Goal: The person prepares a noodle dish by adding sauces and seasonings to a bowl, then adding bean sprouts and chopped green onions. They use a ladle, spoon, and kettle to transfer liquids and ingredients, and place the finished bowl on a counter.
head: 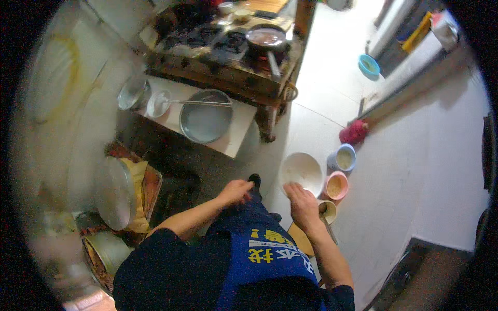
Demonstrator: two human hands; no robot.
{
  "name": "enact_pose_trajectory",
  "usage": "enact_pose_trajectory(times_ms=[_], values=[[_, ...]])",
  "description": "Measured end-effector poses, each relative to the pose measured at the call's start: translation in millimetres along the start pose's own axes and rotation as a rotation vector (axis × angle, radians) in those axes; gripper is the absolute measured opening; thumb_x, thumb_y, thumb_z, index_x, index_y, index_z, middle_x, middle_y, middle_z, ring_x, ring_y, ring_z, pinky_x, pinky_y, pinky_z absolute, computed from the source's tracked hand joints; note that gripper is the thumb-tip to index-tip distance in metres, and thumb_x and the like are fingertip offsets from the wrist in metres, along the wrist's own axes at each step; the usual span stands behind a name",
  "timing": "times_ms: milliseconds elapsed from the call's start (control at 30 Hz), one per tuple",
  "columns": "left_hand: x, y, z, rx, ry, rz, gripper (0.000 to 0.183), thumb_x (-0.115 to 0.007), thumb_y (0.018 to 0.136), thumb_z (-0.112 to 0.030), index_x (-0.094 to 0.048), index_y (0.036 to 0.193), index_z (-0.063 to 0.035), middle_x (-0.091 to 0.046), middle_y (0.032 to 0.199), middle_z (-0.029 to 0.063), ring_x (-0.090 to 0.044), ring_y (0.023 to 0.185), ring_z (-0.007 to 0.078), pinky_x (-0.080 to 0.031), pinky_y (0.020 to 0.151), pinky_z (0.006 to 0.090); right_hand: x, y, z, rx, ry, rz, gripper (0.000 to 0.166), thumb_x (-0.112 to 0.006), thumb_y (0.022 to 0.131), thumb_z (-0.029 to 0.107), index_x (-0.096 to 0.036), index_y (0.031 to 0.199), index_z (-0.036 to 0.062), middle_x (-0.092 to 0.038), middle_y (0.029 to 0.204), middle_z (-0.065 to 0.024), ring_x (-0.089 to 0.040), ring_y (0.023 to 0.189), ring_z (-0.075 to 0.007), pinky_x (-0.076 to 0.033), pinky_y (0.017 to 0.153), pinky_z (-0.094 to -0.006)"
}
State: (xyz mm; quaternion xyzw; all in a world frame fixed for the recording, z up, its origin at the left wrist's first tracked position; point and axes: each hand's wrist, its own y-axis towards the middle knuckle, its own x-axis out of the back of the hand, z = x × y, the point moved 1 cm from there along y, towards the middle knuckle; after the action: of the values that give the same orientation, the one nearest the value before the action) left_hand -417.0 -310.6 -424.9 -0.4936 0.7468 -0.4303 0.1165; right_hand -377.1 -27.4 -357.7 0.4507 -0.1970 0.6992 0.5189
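Observation:
My left hand hangs over the front of my blue apron, its fingers loosely bent; I cannot make out anything in it. At the near rim of a large white bowl is my right hand, fingers close together. Whether those fingers grip the rim or only hover over it is unclear. Beside the bowl on the right stand a blue container and a pink container, each with pale grain-like contents. Partly behind my right wrist is a cream-coloured container with a dark handle-like piece in it.
A stove with a frying pan stands ahead. Before it, a white surface bears a large metal basin and smaller bowls. A red cone of thread and a turquoise basin lie right. Metal pans are at left.

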Motion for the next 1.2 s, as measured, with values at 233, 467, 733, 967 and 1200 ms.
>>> enact_pose_trajectory(times_ms=[233, 467, 733, 967, 1200], values=[[55, -23, 124, 0.231, -0.297, -0.214, 0.034, -0.057, 0.1, -0.034, -0.065, 0.098, -0.0007, -0.073, 0.084, 0.0112, -0.064, 0.057, 0.0156, -0.048, 0.045, 0.033, -36, 155, 44, 0.11, 0.615, 0.25, 0.033, -0.058, 0.095, 0.003, -0.059, 0.128, 0.0024, -0.065, 0.127, -0.0196, -0.065, 0.11, -0.036, -0.05, 0.095, -0.0424], [94, -65, 156, 0.349, -0.486, -0.382, 0.031, -0.057, 0.101, -0.029, -0.063, 0.108, 0.0012, -0.073, 0.089, 0.0121, -0.063, 0.059, 0.0148, -0.047, 0.044, 0.029, -122, 264, 78, -0.133, 1.287, 0.383, 0.035, -0.066, 0.096, 0.011, -0.062, 0.129, 0.0016, -0.07, 0.114, -0.0074, -0.064, 0.101, -0.0151, -0.05, 0.09, -0.0303], [142, -76, 107, 0.311, -0.683, -0.472, 0.039, -0.058, 0.101, -0.031, -0.057, 0.126, 0.0003, -0.072, 0.092, 0.0139, -0.063, 0.06, 0.0142, -0.048, 0.046, 0.0268, -161, 320, 92, -0.155, 1.31, 0.427, 0.036, -0.067, 0.096, 0.018, -0.063, 0.129, 0.0041, -0.072, 0.108, -0.0087, -0.066, 0.097, -0.0169, -0.054, 0.087, -0.0355], [173, -52, -41, -0.092, -0.996, -0.388, 0.048, -0.047, 0.106, -0.043, -0.056, 0.127, -0.0011, -0.071, 0.096, 0.0145, -0.066, 0.069, 0.0179, -0.051, 0.047, 0.0255, -119, 281, 73, 0.51, 0.303, 0.226, 0.046, -0.057, 0.089, 0.01, -0.054, 0.134, 0.0076, -0.063, 0.131, -0.0158, -0.06, 0.122, -0.0316, -0.05, 0.095, -0.0411], [118, 18, -86, -0.074, -0.667, -0.209, 0.032, -0.054, 0.099, -0.025, -0.063, 0.119, -0.0007, -0.071, 0.096, 0.009, -0.068, 0.073, 0.0183, -0.057, 0.049, 0.0307, -57, 216, 20, 0.453, -0.02, 0.19, 0.045, -0.062, 0.087, 0.014, -0.052, 0.129, 0.0044, -0.058, 0.133, -0.0175, -0.056, 0.126, -0.033, -0.047, 0.097, -0.0442]])
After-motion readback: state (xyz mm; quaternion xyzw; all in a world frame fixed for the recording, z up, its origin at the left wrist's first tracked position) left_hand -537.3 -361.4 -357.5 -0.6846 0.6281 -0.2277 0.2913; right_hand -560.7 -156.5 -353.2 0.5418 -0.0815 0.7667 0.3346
